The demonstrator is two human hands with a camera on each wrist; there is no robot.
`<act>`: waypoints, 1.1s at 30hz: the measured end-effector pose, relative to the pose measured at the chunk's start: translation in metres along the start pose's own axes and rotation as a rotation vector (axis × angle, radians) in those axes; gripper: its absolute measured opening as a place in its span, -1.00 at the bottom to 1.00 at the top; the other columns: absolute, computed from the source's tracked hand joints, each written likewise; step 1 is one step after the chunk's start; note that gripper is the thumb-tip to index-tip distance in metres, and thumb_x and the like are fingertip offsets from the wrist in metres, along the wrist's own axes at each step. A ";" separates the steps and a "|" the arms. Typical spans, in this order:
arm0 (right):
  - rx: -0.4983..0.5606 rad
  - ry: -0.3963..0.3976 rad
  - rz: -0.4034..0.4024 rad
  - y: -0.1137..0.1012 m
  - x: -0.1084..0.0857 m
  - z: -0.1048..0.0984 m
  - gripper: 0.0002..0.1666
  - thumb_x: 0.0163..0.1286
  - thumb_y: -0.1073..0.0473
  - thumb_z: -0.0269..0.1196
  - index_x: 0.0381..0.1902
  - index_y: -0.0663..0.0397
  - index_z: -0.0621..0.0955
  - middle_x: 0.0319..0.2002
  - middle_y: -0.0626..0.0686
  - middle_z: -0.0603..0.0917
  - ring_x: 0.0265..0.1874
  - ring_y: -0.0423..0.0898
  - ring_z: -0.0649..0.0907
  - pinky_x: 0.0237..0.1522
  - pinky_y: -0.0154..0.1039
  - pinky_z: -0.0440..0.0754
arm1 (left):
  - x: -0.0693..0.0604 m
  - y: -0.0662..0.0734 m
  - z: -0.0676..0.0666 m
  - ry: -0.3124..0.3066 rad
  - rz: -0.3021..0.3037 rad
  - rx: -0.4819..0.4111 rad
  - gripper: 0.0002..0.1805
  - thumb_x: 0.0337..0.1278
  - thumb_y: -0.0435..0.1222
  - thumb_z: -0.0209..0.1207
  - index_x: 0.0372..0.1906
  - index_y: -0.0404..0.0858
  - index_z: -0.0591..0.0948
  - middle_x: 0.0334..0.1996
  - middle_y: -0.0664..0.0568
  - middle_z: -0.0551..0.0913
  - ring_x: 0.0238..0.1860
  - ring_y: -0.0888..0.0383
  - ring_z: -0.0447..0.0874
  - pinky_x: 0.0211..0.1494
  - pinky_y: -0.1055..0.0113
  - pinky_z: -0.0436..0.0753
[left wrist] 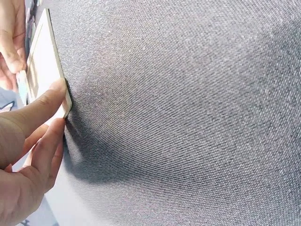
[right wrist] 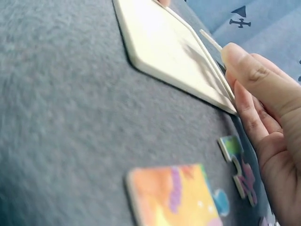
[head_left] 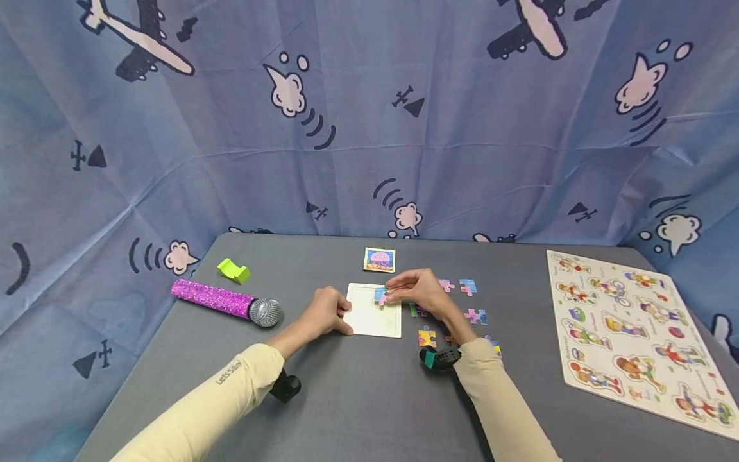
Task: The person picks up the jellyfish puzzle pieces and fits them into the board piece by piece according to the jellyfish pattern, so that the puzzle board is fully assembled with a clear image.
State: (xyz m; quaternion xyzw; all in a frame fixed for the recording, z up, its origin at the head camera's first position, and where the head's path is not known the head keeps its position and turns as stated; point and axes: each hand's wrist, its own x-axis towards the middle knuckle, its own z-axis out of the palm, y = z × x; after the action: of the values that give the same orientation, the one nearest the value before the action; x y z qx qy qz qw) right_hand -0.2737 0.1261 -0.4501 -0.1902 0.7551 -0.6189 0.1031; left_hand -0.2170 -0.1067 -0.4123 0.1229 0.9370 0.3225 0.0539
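A pale wooden puzzle tray (head_left: 365, 324) with a raised rim lies on the grey table. My left hand (head_left: 324, 312) holds its left side, thumb and fingers at the edge; the left wrist view shows the left hand (left wrist: 33, 146) gripping near a corner of the tray (left wrist: 46, 66). Above the tray's upper right part, my right hand (head_left: 420, 292) pinches a blue and pink puzzle piece (head_left: 380, 296). From the right wrist view the piece (right wrist: 210, 40) appears edge-on between thumb and fingers of the right hand (right wrist: 268, 101), tilted over the tray.
Several loose puzzle pieces lie right of the tray, including an orange-yellow one (head_left: 427, 338) and a pink-blue one (head_left: 476, 316). Behind the tray is a small jellyfish picture card (head_left: 379, 260). A purple glittery microphone (head_left: 222, 301) and a green block (head_left: 233, 271) lie left; a large picture board (head_left: 641, 333) lies right.
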 end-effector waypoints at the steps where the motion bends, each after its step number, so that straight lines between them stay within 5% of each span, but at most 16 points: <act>1: -0.004 0.002 -0.001 0.000 0.001 0.002 -0.68 0.04 0.47 0.41 -0.19 0.49 0.65 -0.26 0.31 0.71 -0.33 -0.06 0.74 -0.26 -0.29 0.68 | 0.000 0.000 0.000 -0.001 0.004 0.005 -0.57 -0.60 -0.46 0.60 -0.36 -0.42 0.71 -0.52 0.01 0.64 -0.49 0.27 0.38 -0.40 0.49 0.44; 7: -0.125 0.021 -0.036 -0.003 0.004 0.011 -0.70 0.02 0.41 0.45 -0.24 0.42 0.69 -0.29 0.27 0.73 -0.35 -0.01 0.74 -0.29 -0.30 0.68 | 0.001 -0.001 0.001 -0.018 0.009 0.015 -0.64 -0.55 -0.46 0.58 -0.48 -0.40 0.65 -0.60 0.07 0.49 -0.51 0.25 0.30 -0.45 0.48 0.32; 19: -0.301 0.075 -0.126 -0.004 0.011 0.029 -0.72 -0.05 0.31 0.52 -0.34 0.31 0.73 -0.40 0.15 0.75 -0.44 -0.08 0.74 -0.41 -0.36 0.66 | -0.002 0.001 -0.001 -0.017 0.009 0.001 -0.52 -0.56 -0.47 0.58 -0.28 -0.47 0.71 -0.40 -0.08 0.71 -0.44 0.17 0.54 -0.40 0.46 0.52; 33: -0.332 0.097 -0.142 -0.005 0.017 0.046 -0.75 -0.04 0.36 0.51 -0.35 0.34 0.72 -0.48 0.13 0.74 -0.50 -0.10 0.72 -0.45 -0.41 0.64 | -0.002 -0.002 -0.001 -0.014 0.053 -0.006 -0.63 -0.53 -0.46 0.57 -0.39 -0.42 0.71 -0.52 -0.01 0.65 -0.51 0.27 0.42 -0.46 0.50 0.45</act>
State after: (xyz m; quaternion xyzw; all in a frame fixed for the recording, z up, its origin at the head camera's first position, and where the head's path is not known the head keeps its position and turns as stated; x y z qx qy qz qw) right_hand -0.2708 0.0773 -0.4531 -0.2270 0.8358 -0.4998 -0.0102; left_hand -0.2160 -0.1091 -0.4126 0.1501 0.9321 0.3256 0.0523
